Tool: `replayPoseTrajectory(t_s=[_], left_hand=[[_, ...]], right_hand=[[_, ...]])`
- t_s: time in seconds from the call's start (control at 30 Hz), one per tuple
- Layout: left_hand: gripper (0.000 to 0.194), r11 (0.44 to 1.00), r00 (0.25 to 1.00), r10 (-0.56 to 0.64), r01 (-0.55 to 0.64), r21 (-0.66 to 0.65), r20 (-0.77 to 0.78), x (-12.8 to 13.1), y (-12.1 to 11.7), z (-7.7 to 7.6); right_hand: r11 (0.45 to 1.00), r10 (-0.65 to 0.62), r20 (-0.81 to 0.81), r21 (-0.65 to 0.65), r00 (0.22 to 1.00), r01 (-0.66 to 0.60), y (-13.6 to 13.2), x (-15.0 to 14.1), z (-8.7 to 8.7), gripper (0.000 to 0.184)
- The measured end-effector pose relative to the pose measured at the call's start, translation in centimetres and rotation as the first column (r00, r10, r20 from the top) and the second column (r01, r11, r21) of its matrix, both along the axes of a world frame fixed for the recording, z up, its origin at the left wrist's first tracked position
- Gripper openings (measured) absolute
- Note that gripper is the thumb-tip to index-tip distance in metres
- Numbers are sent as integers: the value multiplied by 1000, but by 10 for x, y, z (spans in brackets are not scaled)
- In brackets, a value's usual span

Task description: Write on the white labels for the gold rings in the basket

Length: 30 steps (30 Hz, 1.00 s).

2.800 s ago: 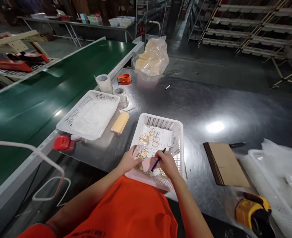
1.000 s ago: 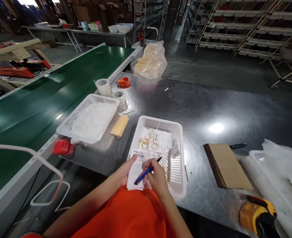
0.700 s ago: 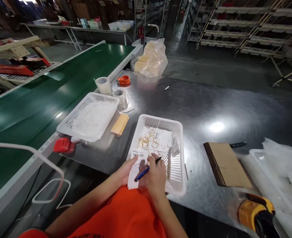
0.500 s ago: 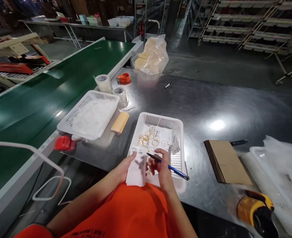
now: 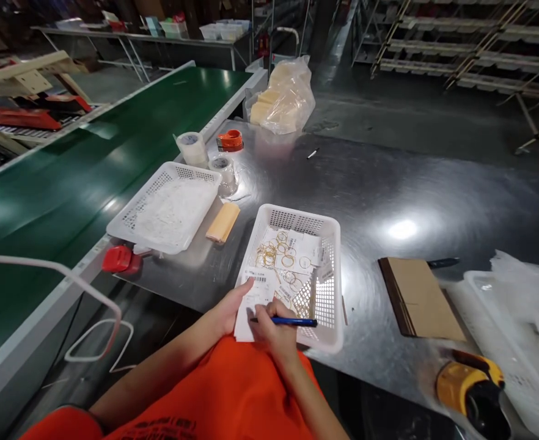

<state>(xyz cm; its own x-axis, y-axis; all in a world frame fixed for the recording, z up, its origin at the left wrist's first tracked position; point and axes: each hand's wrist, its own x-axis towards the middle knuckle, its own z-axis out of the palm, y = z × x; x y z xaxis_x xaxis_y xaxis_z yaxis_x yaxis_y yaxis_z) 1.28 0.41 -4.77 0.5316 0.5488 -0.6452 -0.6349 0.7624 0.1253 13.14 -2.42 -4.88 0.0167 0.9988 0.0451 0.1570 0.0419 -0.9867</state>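
Observation:
My left hand [image 5: 231,307] is closed on a small stack of white paper slips [image 5: 258,293], its thumb on the top sheet beside a printed barcode. In my right hand [image 5: 276,333] is a blue pen [image 5: 294,321], gripped by the fingers with its tip end over the slips and its other end pointing right. Just beyond both hands stands a white perforated basket [image 5: 331,229]. Gold-coloured rings [image 5: 269,250] and labelled clear packets [image 5: 305,250] lie inside it. The slips hide part of the basket's near left side.
A second white basket [image 5: 116,227] with clear plastic bags stands left, near the green conveyor [image 5: 90,165]. Tape rolls [image 5: 192,150], an orange tape dispenser [image 5: 230,142] and a yellowish folded bundle [image 5: 223,223] are nearby. Cardboard sheets [image 5: 423,299] and a yellow-black device [image 5: 469,391] lie right.
The slips have come up out of the basket area into my left hand. My right hand lifted off them, turning the pen, and is now back over the stack with the pen's tip end on it.

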Motion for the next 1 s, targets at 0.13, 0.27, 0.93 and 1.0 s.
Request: replayPoseTrajectory(t_s=[0.13, 0.27, 0.93, 1.0], left_hand=[[57, 1000, 1000, -10, 10, -14, -17, 1, -1, 0], [55, 999, 997, -11, 8, -46, -75, 3, -1, 4], [54, 998, 998, 30, -33, -55, -57, 3, 0, 4], [55, 998, 997, 36, -40, -54, -62, 3, 0, 2]], right_hand=[[997, 26, 131, 75, 991, -36, 0, -1, 2, 41], [1000, -9, 138, 31, 990, 5, 0, 0, 1, 40], [1000, 27, 40, 10, 999, -27, 2, 0, 1, 36], [1000, 21, 26, 0, 999, -21, 2, 0, 1, 36]])
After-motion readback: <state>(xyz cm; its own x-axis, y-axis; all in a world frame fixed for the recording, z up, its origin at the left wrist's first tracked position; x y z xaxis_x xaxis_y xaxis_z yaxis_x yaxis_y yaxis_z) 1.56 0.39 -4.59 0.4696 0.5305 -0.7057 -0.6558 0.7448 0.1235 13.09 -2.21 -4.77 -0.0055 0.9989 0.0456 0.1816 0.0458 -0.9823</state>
